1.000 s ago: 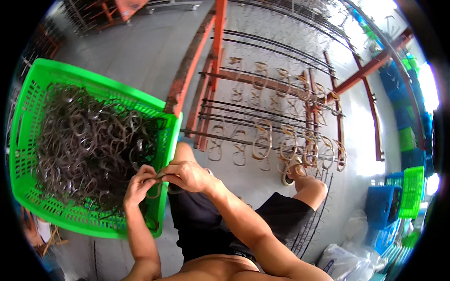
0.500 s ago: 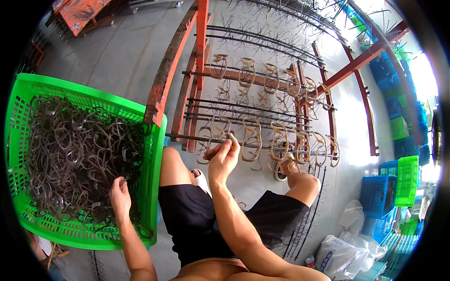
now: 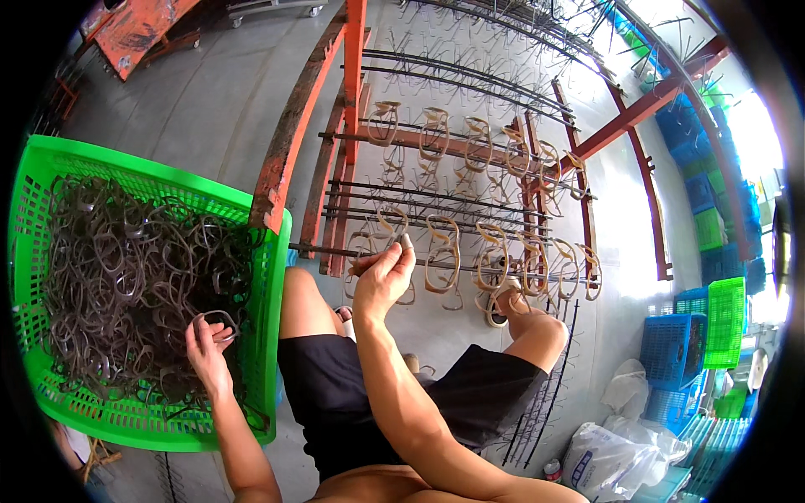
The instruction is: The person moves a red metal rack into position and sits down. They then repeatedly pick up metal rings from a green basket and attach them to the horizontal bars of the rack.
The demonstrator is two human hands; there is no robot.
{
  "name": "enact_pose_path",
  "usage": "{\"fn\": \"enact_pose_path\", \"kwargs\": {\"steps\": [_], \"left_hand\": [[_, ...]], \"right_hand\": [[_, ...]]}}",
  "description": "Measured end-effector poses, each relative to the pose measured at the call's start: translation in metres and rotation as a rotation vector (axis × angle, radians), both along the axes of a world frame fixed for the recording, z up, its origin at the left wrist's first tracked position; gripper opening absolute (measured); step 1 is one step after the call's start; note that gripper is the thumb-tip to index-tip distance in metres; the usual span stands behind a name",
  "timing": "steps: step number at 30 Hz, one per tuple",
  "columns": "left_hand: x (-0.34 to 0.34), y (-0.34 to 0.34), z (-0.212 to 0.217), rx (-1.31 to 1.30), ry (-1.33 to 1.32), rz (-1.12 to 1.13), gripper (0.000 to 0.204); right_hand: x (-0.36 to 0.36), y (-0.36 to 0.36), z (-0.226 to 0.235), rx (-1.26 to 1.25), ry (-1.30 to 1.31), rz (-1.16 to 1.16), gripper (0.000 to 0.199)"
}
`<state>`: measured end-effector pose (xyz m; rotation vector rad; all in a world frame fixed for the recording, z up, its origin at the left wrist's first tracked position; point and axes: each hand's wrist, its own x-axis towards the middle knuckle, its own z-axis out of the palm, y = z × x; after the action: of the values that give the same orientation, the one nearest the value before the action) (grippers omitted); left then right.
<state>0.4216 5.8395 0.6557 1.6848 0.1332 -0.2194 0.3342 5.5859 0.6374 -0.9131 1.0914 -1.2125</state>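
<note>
A green plastic basket (image 3: 272, 335) at my left is full of tangled brown loop-shaped frames (image 3: 117, 277). My left hand (image 3: 205, 348) is inside it, fingers closed on one brown frame (image 3: 216, 318) lifted off the pile. My right hand (image 3: 384, 277) is raised at a rusty orange metal rack (image 3: 352, 101), pinching a pale frame (image 3: 394, 228) against one of its dark horizontal rods. Several more frames (image 3: 440, 251) hang in rows on the rods to the right of that hand.
I sit on a grey concrete floor with my bare legs (image 3: 537, 335) under the rack. Blue and green crates (image 3: 713, 327) stack at the right. White plastic bags (image 3: 612, 453) lie at lower right. An orange metal piece (image 3: 142, 29) lies at upper left.
Both hands were together at the basket's edge a second ago. The right hand has since gone up to the rack with a frame, and the left has reached into the basket and taken hold of another.
</note>
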Motion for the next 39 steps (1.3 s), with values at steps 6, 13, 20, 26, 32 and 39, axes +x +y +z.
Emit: {"fn": "enact_pose_path", "kwargs": {"steps": [6,13,20,26,32,39], "left_hand": [[-0.003,-0.005,0.004,0.001,0.003,-0.050,0.027],[0.000,-0.006,-0.006,-0.004,-0.018,-0.077,0.023],[-0.002,-0.009,-0.009,0.006,-0.027,-0.059,0.023],[-0.002,-0.010,-0.011,0.024,-0.044,-0.103,0.024],[-0.001,-0.009,-0.015,0.051,-0.085,-0.134,0.024],[0.001,-0.006,-0.019,0.024,-0.067,-0.151,0.023]], "right_hand": [[-0.002,0.001,0.005,0.014,0.094,0.075,0.020],[0.003,0.008,0.000,-0.215,0.439,0.152,0.022],[-0.007,0.001,0.005,-0.206,0.451,0.250,0.024],[-0.013,-0.004,0.001,-0.188,0.379,0.321,0.022],[-0.018,-0.008,0.009,-0.190,0.404,0.341,0.023],[-0.025,-0.012,0.003,-0.155,0.310,0.339,0.025]]}}
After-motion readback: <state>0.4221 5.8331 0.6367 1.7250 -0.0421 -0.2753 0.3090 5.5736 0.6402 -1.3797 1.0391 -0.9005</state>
